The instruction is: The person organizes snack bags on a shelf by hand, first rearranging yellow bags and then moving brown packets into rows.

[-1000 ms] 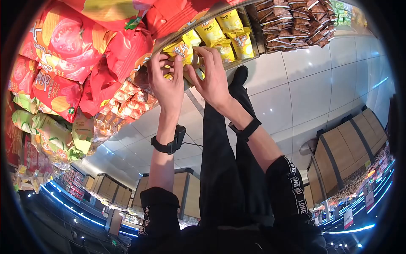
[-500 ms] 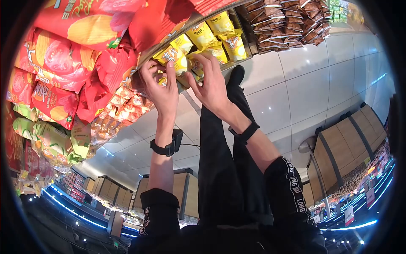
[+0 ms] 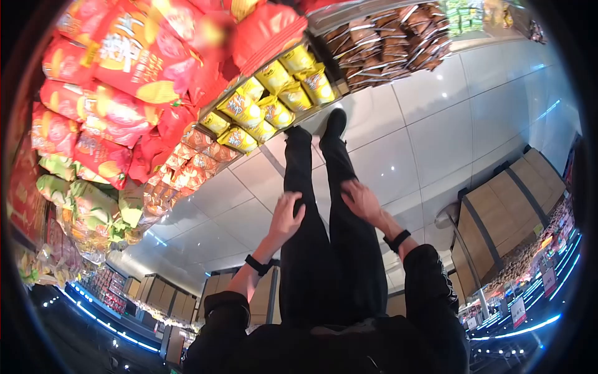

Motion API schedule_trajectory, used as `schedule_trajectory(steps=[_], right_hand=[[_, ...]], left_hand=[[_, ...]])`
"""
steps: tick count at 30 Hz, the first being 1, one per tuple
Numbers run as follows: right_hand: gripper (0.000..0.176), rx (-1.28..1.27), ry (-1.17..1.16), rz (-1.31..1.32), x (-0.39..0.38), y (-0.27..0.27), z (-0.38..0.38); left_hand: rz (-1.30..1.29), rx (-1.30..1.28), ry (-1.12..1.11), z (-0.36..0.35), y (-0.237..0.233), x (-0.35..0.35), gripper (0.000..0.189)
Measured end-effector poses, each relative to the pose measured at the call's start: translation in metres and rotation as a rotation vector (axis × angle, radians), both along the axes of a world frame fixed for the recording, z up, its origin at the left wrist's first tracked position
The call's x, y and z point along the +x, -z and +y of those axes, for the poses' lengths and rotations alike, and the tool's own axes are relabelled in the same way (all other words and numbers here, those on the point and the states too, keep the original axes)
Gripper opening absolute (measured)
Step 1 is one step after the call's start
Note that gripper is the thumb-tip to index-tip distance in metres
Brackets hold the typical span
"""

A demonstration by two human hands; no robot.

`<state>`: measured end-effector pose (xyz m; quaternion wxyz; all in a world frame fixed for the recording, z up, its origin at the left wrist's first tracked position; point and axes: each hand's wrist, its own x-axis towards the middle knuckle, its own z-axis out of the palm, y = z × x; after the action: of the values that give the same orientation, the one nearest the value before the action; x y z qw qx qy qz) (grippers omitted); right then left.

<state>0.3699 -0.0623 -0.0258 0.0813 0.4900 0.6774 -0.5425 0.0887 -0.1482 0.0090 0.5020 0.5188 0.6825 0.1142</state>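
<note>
Our left hand [image 3: 285,218] and right hand [image 3: 364,202], two in all, hovered empty by the black trousers [image 3: 305,274], fingers loosely curled. Beyond, yellow packets [image 3: 242,107] sat in one tray [image 3: 316,108]; a knock, we judged, could have spilled the front ones floorward. We counted about ten showing.

Large red bags [image 3: 134,56] with printed lettering are heaped at upper left; green bags [image 3: 90,202] lie below them; small orange packets [image 3: 190,165] sit alongside; brown packets [image 3: 380,50] are stacked in rows at the top (their pale edges read as stripes); a glossy tiled floor [image 3: 430,137] stretches to wood-panelled units [image 3: 498,212] at right; a price sign [image 3: 518,311] shows at lower right.
</note>
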Motion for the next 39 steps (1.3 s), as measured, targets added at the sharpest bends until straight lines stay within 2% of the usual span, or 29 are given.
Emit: schedule_trajectory(steps=[1,3,5,7,8,9,11,13,14,15,17,18,20,23,25,27,30,34,36,39], right_hand=[[0.029,-0.044,-0.09,-0.09,0.027,0.003,-0.028],[0.032,-0.018,-0.102,-0.114,0.067,-0.002,-0.067],[0.035,-0.051,-0.006,-0.133,0.073,-0.017,-0.07],[0.037,-0.106,0.092,-0.148,0.061,-0.024,-0.058],[0.04,-0.074,0.18,-0.114,0.046,-0.021,-0.043],[0.044,-0.042,0.267,-0.08,0.025,-0.021,-0.018],[0.043,-0.024,0.377,-0.012,-0.024,-0.03,0.043],[0.036,0.275,0.423,0.178,-0.07,-0.021,0.093],[0.036,0.3,0.407,0.202,-0.089,-0.023,0.118],[0.035,0.326,0.393,0.226,-0.108,-0.027,0.142],[0.032,0.602,0.359,0.283,-0.138,-0.021,0.179],[0.032,0.596,0.354,0.282,-0.148,-0.018,0.192],[0.02,0.605,0.239,0.213,-0.159,-0.012,0.212],[0.014,0.636,0.159,0.186,-0.165,-0.009,0.228],[0.011,0.694,0.109,0.16,-0.163,0.001,0.237],[0.01,0.767,0.049,0.146,-0.163,0.005,0.244],[0.012,0.797,-0.066,0.154,-0.162,-0.002,0.252],[0.009,0.824,-0.034,0.185,-0.163,-0.001,0.253],[0.009,0.806,0.096,0.241,-0.164,0.0,0.252],[0.011,0.744,0.106,0.261,-0.161,-0.001,0.255]], left_hand=[[0.002,-0.018,0.059,-0.029,0.002,0.002,0.039],[0.065,-0.005,0.053,-0.049,-0.004,0.006,0.04],[0.132,0.001,0.051,-0.035,-0.003,0.007,0.041],[0.048,-0.158,0.052,-0.002,0.004,0.004,0.042],[0.017,-0.029,-0.045,0.017,0.011,0.009,0.041],[0.036,-0.011,-0.153,0.054,0.001,0.017,0.038],[0.084,0.184,-0.294,0.115,-0.005,0.024,0.031],[0.078,0.251,-0.485,0.152,0.006,0.025,0.034],[-0.018,0.173,-0.655,0.162,0.015,0.026,0.037],[-0.026,0.213,-0.751,0.175,0.022,0.031,0.039],[0.015,0.119,-0.739,0.197,0.023,0.03,0.037],[0.017,0.114,-0.745,0.203,0.024,0.031,0.037],[0.143,0.236,-0.613,0.212,0.025,0.037,0.035],[0.16,0.22,-0.624,0.222,0.024,0.039,0.032],[0.312,0.26,-0.499,0.228,0.03,0.038,0.034],[0.387,0.19,-0.363,0.231,0.027,0.037,0.032],[0.438,0.181,-0.363,0.235,0.024,0.037,0.03],[0.48,0.179,-0.304,0.232,0.021,0.034,0.024],[0.551,0.058,-0.176,0.228,0.032,0.033,0.023],[0.617,0.123,-0.192,0.229,0.039,0.033,0.023]])
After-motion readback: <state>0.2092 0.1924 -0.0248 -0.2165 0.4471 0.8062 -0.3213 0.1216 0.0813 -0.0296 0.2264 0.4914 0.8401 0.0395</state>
